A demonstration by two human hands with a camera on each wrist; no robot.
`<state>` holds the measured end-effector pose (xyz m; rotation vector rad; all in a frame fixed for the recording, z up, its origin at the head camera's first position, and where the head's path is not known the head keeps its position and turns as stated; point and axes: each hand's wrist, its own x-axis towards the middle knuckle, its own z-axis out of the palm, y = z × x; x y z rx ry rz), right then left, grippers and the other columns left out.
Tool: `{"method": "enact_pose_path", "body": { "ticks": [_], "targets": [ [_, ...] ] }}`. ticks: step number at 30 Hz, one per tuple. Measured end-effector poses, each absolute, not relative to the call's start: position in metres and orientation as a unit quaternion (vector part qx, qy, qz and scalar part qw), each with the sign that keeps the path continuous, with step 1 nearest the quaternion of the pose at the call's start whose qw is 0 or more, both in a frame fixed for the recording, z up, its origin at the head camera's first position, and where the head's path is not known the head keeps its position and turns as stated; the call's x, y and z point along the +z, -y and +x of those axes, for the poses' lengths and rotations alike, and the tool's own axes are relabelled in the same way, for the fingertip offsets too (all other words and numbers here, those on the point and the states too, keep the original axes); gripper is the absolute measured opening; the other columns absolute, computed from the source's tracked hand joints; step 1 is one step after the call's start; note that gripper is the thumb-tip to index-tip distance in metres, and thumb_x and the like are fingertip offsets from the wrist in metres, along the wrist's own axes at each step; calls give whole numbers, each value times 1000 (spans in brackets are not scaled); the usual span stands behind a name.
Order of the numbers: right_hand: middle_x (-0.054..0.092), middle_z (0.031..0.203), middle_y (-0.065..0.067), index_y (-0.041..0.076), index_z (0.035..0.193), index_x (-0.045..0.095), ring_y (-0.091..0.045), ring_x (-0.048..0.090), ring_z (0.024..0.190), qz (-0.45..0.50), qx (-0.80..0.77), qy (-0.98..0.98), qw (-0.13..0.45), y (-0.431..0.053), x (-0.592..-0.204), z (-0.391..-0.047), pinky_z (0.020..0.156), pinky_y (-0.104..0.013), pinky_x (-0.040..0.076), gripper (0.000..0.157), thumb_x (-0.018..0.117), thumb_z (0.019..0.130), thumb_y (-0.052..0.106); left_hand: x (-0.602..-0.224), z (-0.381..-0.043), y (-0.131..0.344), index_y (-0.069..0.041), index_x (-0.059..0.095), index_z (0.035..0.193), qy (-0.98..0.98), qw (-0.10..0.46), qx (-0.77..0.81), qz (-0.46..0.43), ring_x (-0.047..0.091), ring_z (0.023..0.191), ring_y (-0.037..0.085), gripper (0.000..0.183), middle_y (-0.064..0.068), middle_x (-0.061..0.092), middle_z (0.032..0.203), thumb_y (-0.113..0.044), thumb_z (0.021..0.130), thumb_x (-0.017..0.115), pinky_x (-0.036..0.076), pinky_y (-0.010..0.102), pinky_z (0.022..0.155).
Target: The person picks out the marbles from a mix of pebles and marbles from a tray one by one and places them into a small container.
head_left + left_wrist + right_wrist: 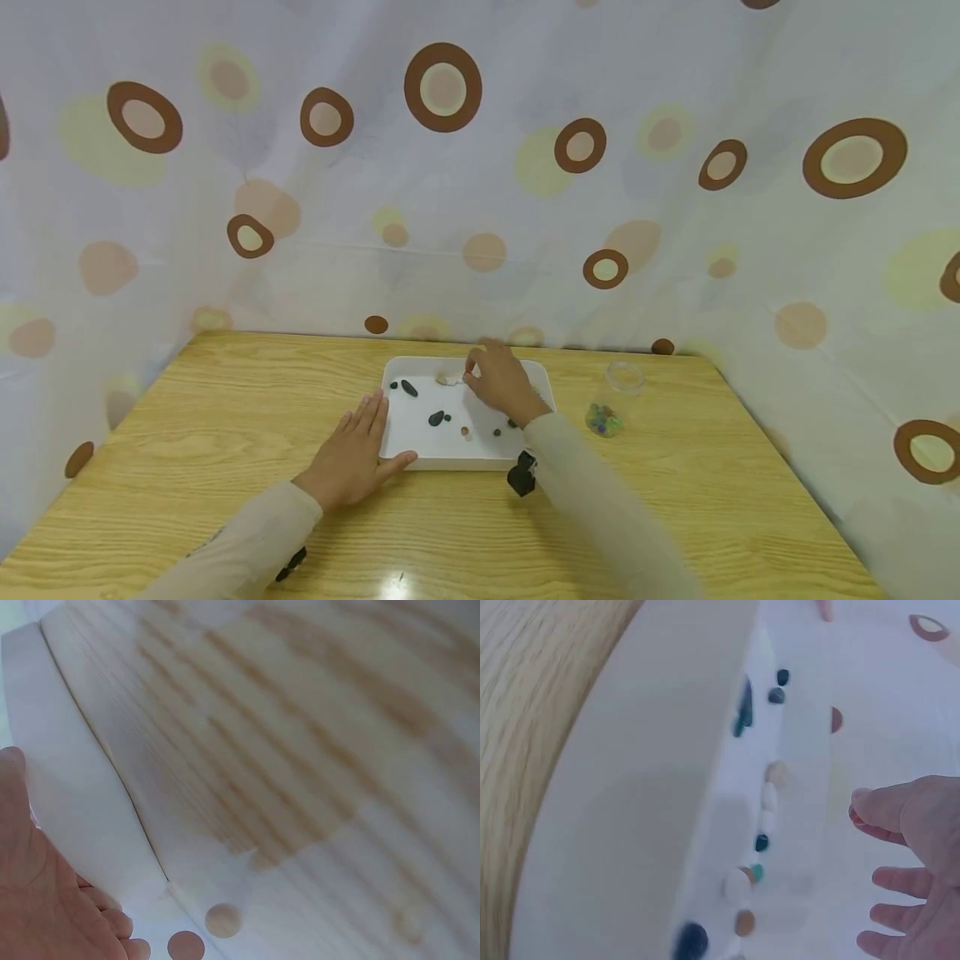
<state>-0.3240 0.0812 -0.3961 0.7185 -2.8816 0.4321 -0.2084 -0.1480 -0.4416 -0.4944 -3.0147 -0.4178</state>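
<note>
My right hand (501, 383) is above the far half of a white tray (457, 464), pinching a small reddish stone (856, 817) between thumb and forefinger; most of the stone is hidden by the fingertips. Its other fingers are spread apart in the right wrist view. My left hand (351, 460) lies with straight fingers along the tray's left side, thumb at the front edge. Inside the tray are dark pebbles (437, 418), a tan stone (778, 774), white stones (769, 797) and a small brown one (745, 923).
To the right of the tray stands a clear jar (625, 377) with colourful glass pieces (602, 420) at its bottom. Everything is on a wooden table (262, 417). A patterned cloth (480, 192) hangs behind and along the sides.
</note>
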Motion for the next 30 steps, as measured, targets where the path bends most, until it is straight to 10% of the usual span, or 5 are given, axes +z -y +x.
{"method": "enact_pose_path", "body": {
  "ticks": [30],
  "targets": [
    [45,132,-36,-6,98,66,-56,37,122,119,229,938,232,-263,-355,-280,98,-69,31,15,64,91,7,-445,-210,151,9,16,149,977,17,-134,-162,13,145,39,98,25,14,157,-68,92,38,18,54,115]
  ]
}}
